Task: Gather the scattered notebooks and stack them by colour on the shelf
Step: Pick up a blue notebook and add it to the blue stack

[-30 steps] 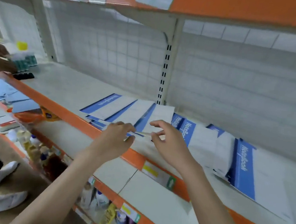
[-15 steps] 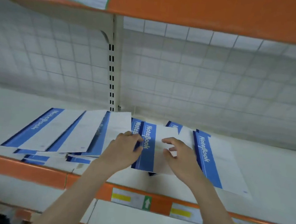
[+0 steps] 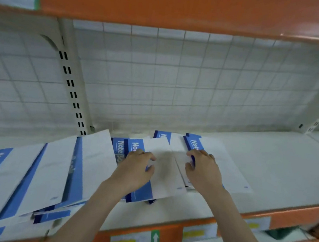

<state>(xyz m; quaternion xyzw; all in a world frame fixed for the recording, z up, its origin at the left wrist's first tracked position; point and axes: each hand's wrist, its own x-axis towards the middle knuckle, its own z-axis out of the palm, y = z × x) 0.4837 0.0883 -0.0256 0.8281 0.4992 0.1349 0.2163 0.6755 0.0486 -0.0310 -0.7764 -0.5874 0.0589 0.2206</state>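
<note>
Head view of a shop shelf point(image 3: 267, 171) with blue-and-white notebooks lying flat on it, all of one colour scheme as far as the frame shows. The left hand point(image 3: 136, 169) rests on the middle notebook point(image 3: 161, 172), fingers curled at its blue spine band with the thumb against the white cover, apparently pinching that edge. The right hand point(image 3: 202, 170) lies on the right-hand notebook point(image 3: 226, 167), fingers bent down over its left edge and its blue band; it appears to grip that edge, though the fingertips are partly hidden. The two notebooks lie just beside each other, edges overlapping, with further copies partly visible beneath and behind them. Holding each by its inner edge probably lets the hands draw the two together and square them into one pile.

To the left, a fanned row of notebooks point(image 3: 36, 177) overlaps like shingles and overhangs the shelf's orange front lip point(image 3: 292, 213); these are not yet gathered. Judged from this layout, the task is at an early to middle stage: one pile is being formed near the centre while the left group remains spread. A wire grid back panel point(image 3: 178, 83) and a slotted upright point(image 3: 72, 84) stand behind. Price labels point(image 3: 196, 233) sit on the shelf edge below.
</note>
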